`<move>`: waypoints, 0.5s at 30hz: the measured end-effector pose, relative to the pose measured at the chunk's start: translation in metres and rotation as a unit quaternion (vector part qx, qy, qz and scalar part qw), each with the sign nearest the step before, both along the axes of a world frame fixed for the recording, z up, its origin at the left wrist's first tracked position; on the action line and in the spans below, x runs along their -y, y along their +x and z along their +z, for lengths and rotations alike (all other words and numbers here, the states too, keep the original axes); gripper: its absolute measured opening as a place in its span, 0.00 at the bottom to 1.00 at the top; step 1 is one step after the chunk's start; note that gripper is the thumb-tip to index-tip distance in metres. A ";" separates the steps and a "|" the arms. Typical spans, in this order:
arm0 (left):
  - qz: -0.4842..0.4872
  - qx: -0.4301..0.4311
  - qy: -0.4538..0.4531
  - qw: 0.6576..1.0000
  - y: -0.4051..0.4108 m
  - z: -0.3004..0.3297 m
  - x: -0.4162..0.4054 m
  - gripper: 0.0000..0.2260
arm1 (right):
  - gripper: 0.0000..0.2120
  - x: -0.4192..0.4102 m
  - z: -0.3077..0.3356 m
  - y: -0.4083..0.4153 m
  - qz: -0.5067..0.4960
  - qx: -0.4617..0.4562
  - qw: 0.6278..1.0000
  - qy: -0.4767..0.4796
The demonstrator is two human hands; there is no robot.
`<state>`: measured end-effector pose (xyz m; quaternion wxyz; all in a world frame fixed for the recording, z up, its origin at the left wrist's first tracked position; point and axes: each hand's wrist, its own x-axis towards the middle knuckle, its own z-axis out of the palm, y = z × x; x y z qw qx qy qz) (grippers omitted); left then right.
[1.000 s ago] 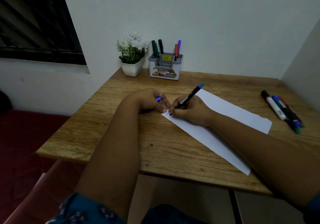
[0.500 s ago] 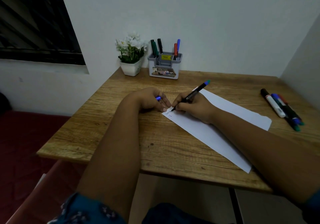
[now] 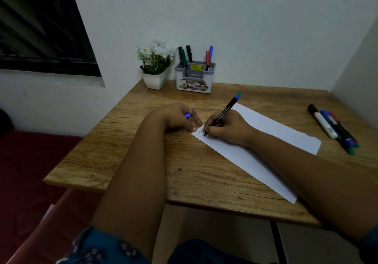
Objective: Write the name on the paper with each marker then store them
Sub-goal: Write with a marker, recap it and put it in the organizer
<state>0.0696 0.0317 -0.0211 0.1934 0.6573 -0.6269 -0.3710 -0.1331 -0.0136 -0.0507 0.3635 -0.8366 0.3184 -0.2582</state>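
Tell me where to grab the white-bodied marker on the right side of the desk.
Probably pinch the white marker across its white barrel, coming from above. It lies flat, leftmost in the marker row, so its left flank is free; the right flank touches a neighbour. The black cap end points toward the wall.

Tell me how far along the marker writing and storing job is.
Done: four markers stand in the holder, and one written line shows at the near corner of the paper. In hand: the right hand writes a second line with a marker while the left hand holds a blue cap and rests fingertips on the corner. Left: the loose markers on the table's right side, then storing.
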 end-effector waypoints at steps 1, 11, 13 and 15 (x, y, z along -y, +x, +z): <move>0.000 0.001 0.000 1.000 0.000 0.000 0.000 0.11 | 0.03 0.000 0.000 0.000 -0.001 -0.001 1.000 -0.004; 0.000 -0.005 -0.007 1.000 0.001 -0.003 0.001 0.11 | 0.03 0.001 0.000 -0.001 -0.009 0.011 1.000 -0.003; 0.001 -0.008 -0.006 1.000 0.001 -0.003 0.001 0.11 | 0.03 0.001 0.000 0.000 -0.005 -0.002 1.000 -0.021; 0.003 -0.012 -0.004 1.000 0.001 -0.003 0.001 0.11 | 0.03 0.001 0.000 0.000 -0.005 -0.007 1.000 -0.029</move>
